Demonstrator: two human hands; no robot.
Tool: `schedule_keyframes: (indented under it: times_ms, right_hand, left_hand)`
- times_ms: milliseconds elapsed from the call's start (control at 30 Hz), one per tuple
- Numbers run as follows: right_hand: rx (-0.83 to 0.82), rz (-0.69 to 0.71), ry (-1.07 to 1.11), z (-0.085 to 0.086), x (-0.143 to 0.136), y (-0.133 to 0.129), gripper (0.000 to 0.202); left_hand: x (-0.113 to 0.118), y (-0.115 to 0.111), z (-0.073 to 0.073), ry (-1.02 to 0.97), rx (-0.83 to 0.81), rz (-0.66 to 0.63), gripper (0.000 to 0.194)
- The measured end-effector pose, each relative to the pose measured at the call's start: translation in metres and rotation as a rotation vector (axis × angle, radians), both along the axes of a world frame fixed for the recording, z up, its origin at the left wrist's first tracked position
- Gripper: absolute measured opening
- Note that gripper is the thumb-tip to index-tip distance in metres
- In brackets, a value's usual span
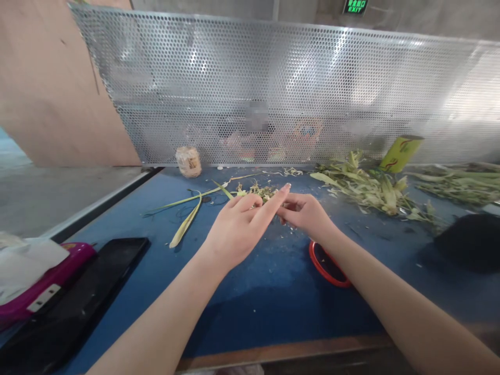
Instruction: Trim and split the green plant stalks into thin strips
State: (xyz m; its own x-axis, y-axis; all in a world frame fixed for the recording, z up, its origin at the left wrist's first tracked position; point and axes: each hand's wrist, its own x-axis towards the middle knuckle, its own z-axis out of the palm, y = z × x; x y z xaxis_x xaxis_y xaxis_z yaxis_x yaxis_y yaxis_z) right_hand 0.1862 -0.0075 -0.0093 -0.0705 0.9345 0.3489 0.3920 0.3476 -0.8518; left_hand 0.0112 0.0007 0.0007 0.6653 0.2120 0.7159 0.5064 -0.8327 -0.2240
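Note:
My left hand [238, 229] is over the middle of the blue table, back of the hand up. Its long outer finger points toward my right hand, the others are curled, and whatever they hold is hidden. Close beside it, my right hand [307, 216] has its fingers pinched together; what is between them is too small to make out. Just behind both hands lies a heap of pale green plant scraps [258, 192], partly covered by them. A red-rimmed dark oval dish [325, 271] sits under my right forearm.
Long green leaves [186, 224] lie left of the hands. A leafy plant pile [363, 182] and a yellow-green container [400, 153] stand back right. A perforated metal screen [234, 67] borders the rear. A black tray [86, 291] and a magenta box with tissues [50, 291] occupy the left.

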Motion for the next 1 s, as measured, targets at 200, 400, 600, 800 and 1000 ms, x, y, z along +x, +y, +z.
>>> schedule_keyframes:
  times_ms: [200, 400, 600, 800, 1000]
  right_hand:
    - [-0.072, 0.090, 0.083, 0.000, -0.001, 0.000, 0.014]
    - [-0.046, 0.239, 0.063, 0.003, -0.001, -0.002, 0.009]
    - [-0.157, 0.258, 0.177, 0.008, 0.000, -0.005, 0.009]
    - [-0.179, 0.261, 0.206, 0.011, -0.002, -0.006, 0.010]
    - [-0.143, 0.223, 0.196, 0.008, 0.000, -0.005, 0.016]
  left_hand:
    - [0.000, -0.006, 0.006, -0.220, -0.259, -0.084, 0.056]
    - [-0.003, -0.004, 0.008, -0.222, -0.609, -0.094, 0.068]
    - [-0.004, 0.001, 0.006, -0.240, -0.732, -0.164, 0.061]
    - [-0.006, 0.006, 0.006, -0.335, -0.784, -0.154, 0.052]
    - [-0.005, 0.006, 0.008, -0.449, -0.927, -0.158, 0.050]
